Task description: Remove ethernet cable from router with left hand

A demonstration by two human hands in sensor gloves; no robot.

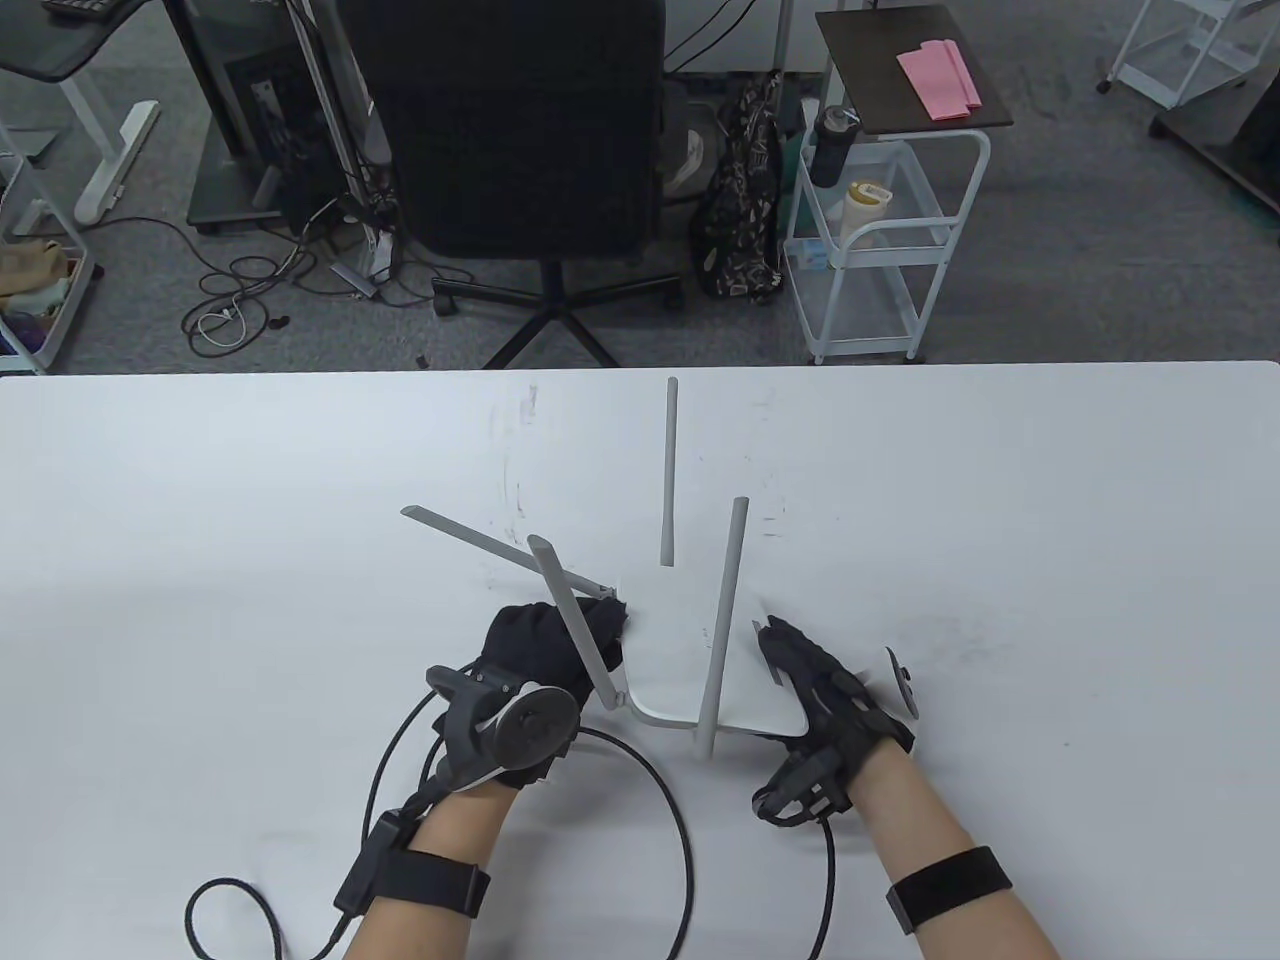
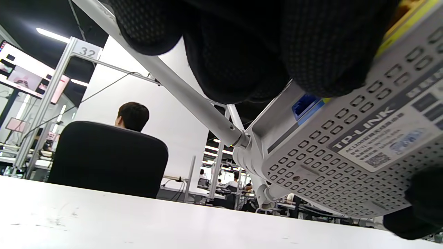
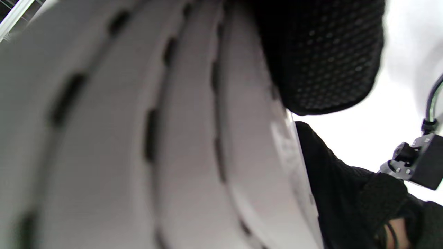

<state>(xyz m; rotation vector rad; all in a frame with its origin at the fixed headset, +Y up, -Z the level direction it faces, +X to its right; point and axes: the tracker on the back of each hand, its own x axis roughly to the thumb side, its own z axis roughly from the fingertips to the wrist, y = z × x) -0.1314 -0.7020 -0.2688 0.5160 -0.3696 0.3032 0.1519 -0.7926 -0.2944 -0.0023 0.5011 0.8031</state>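
Observation:
A white router (image 1: 690, 640) with several grey antennas (image 1: 668, 470) is held tilted above the table by both hands. My left hand (image 1: 560, 640) curls over its left edge, where the ports are. In the left wrist view its fingers (image 2: 242, 52) cover the yellow ports; a blue port (image 2: 304, 105) beside them is bare, and the labelled underside (image 2: 346, 152) shows. No plug is visible under the fingers. A thin black cable (image 1: 680, 830) loops on the table from under the left hand; its end is hidden. My right hand (image 1: 810, 680) grips the router's right edge (image 3: 138, 138).
The white table (image 1: 1000, 500) stretches wide around the router. Glove cables (image 1: 240, 900) lie near the front edge by both forearms. A black office chair (image 1: 520, 130) and a white cart (image 1: 880, 250) stand on the floor beyond the far edge.

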